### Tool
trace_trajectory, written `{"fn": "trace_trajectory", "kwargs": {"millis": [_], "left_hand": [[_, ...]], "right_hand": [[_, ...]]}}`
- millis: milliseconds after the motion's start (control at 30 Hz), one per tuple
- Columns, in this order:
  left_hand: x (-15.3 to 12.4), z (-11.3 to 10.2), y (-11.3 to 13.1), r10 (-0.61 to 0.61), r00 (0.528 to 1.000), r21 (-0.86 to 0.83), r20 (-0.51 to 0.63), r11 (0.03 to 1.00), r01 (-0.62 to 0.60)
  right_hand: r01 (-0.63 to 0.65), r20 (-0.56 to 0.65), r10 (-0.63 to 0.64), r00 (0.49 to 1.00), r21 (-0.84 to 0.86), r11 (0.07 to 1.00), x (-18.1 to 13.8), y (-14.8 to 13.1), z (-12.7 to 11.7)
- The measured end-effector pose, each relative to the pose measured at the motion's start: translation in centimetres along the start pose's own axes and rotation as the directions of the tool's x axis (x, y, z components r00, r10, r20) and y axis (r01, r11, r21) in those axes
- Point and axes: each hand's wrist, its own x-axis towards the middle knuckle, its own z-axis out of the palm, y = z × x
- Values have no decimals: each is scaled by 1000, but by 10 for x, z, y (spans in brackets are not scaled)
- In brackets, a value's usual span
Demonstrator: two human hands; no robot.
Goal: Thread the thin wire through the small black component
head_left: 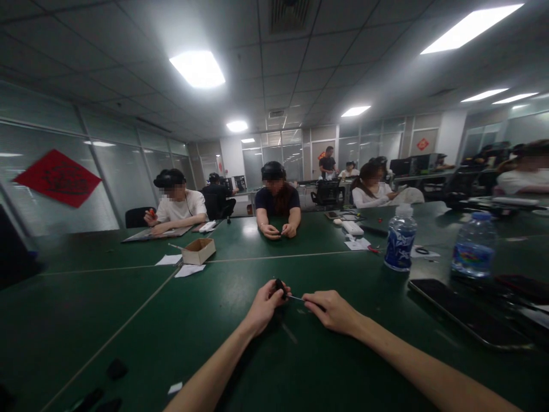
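Above the green table (231,355), my left hand (263,306) pinches a small black part (281,288) between thumb and fingers. What kind of part it is I cannot make out. My right hand (332,311) is closed around the dark handle of a screwdriver (295,297). Its thin metal shaft points left, and the tip meets the black part or lies right by it; the fingers hide the exact contact.
A phone (467,313) lies at the right, near two water bottles (400,240) (474,246). A small cardboard box (199,252) stands left of centre beside paper sheets (190,270). Dark pieces (116,369) lie front left. Across the table sits a person (277,200), with others around.
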Motion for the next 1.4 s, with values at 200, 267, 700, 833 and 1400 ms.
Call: {"fn": "trace_trajectory", "kwargs": {"millis": [200,267,700,833,1400], "left_hand": [[1,1,1,-15,1000,19,23,1000,14],[1,3,2,-25,997,45,74,999,22],[-1,3,8,-136,990,-67,23,988,137],[1,0,10,-159,987,-172,8,972,157],[5,-2,0,-90,993,-220,-73,973,72]], "right_hand": [[-97,-205,126,971,147,984,1,7,3],[-197,-347,264,900,215,956,3,12,5],[-42,-160,63,985,130,991,4,1,6],[-36,-160,57,986,133,990,4,3,7],[-36,-111,54,992,152,988,3,-4,0]]}}
